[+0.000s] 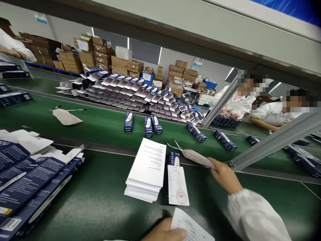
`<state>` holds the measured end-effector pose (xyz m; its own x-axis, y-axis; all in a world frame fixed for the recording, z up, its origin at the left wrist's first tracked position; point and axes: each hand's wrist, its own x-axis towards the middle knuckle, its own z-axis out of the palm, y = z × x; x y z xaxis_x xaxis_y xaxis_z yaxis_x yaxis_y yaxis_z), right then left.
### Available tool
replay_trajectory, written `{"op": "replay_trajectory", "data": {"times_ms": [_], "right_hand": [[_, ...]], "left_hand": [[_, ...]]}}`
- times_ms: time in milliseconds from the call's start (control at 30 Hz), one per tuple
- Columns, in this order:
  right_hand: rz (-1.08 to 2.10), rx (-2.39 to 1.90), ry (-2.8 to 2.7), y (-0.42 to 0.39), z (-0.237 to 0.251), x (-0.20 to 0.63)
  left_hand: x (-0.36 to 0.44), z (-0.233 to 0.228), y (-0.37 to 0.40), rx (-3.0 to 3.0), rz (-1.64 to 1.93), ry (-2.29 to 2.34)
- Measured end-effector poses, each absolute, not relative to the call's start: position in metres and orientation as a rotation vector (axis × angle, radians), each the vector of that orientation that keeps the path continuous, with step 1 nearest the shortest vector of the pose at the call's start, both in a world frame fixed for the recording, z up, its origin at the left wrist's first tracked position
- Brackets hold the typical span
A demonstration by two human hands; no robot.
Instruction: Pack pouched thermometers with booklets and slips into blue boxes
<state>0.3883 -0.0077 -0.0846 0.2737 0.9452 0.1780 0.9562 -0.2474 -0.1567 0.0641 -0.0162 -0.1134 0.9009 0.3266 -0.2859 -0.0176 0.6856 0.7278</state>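
My left hand (164, 231), at the bottom edge, pinches a printed white leaflet (189, 227) between thumb and fingers. Farther right, my right hand (227, 176) grips one end of a pale drawstring pouch (197, 157), whose cords trail toward the upper left. Between the hands stands a thick stack of printed leaflets (147, 164). Beside it, several small cards with a red round stamp on the top card (178, 184) lie over a dark blue box (174, 158), hiding most of it.
Unfolded blue cartons (37, 180) are piled at the left. Another pouch (66, 117) and several closed blue boxes (128, 122) lie on the green conveyor belt (105, 129). Behind it rise rows of open cartons (130, 90). A metal post (271, 144) slants at the right; co-workers (235, 97) sit beyond.
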Motion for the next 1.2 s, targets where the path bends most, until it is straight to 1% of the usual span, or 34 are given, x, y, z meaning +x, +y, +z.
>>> {"op": "replay_trajectory", "data": {"times_ms": [100,200,300,500,600,700,833,900,967,1033,1133,1200], "right_hand": [[-0.289,-2.238,-1.819,-0.095,-0.100,0.388],[-0.314,-2.190,-1.951,-0.136,-0.107,0.380],[-0.244,-2.210,-1.965,-0.130,-0.100,0.366],[-0.223,-2.358,-1.752,-0.067,-0.099,0.345],[-0.223,-2.358,-1.776,-0.063,-0.093,0.349],[-0.265,-2.339,-1.826,-0.084,-0.059,0.360],[-0.296,-2.183,-2.003,-0.115,0.017,0.354],[-0.244,-2.093,-2.071,-0.123,0.050,0.338],[-0.142,-2.045,-2.114,-0.126,0.072,0.320],[-0.042,-2.021,-2.126,-0.126,0.083,0.306],[0.104,-1.990,-2.064,-0.124,0.086,0.293],[0.334,-1.951,-1.958,-0.120,0.080,0.287]], "left_hand": [[0.064,-0.104,-0.022,0.774,0.226,0.530],[0.063,-0.097,-0.029,0.719,0.236,0.621],[0.063,-0.089,-0.037,0.755,0.193,0.624],[0.058,-0.072,-0.050,0.938,0.169,0.657],[0.049,-0.058,-0.050,0.969,0.167,0.636],[0.044,-0.038,-0.046,1.102,0.201,0.546],[0.059,-0.006,-0.037,1.468,0.383,0.467],[0.071,0.006,-0.035,1.603,0.438,0.402],[0.082,0.013,-0.035,1.676,0.482,0.336],[0.087,0.015,-0.035,1.687,0.530,0.316],[0.077,0.009,-0.032,1.549,0.533,0.322],[0.062,0.004,-0.030,1.335,0.485,0.373]]}}
